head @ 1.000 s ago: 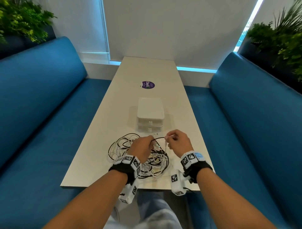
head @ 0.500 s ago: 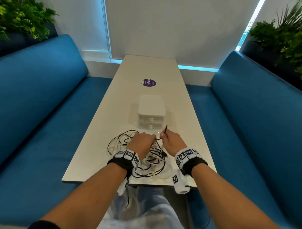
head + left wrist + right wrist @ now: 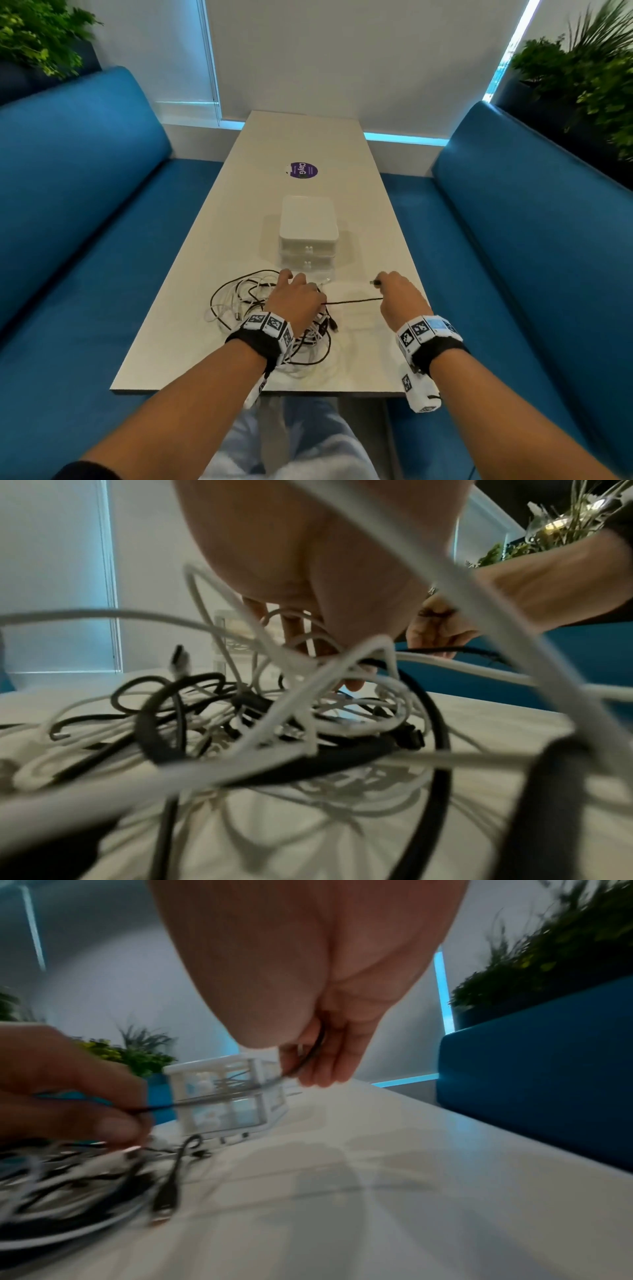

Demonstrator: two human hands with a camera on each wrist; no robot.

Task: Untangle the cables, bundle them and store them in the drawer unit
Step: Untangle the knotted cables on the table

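A tangle of black and white cables [image 3: 236,303] [image 3: 240,723] lies on the white table [image 3: 308,144] near its front edge. My left hand [image 3: 294,298] [image 3: 308,561] rests on the tangle's right side, with thumb and finger pinching a thin black cable [image 3: 352,301] [image 3: 205,1100]. That cable runs taut to my right hand [image 3: 399,294] [image 3: 325,1056], which grips it near its plug end [image 3: 375,282]. The white two-drawer unit [image 3: 307,226] [image 3: 232,1096] stands just beyond the hands, both drawers closed.
A purple round sticker [image 3: 301,170] lies on the table farther back. Blue sofas [image 3: 85,205] [image 3: 531,222] flank the table on both sides, with plants behind them. A loose black plug [image 3: 164,1202] lies at the tangle's right edge.
My right hand has moved to the right, away from the left, drawing the black cable out of the tangle until it is taut. The left hand stays on the tangle.
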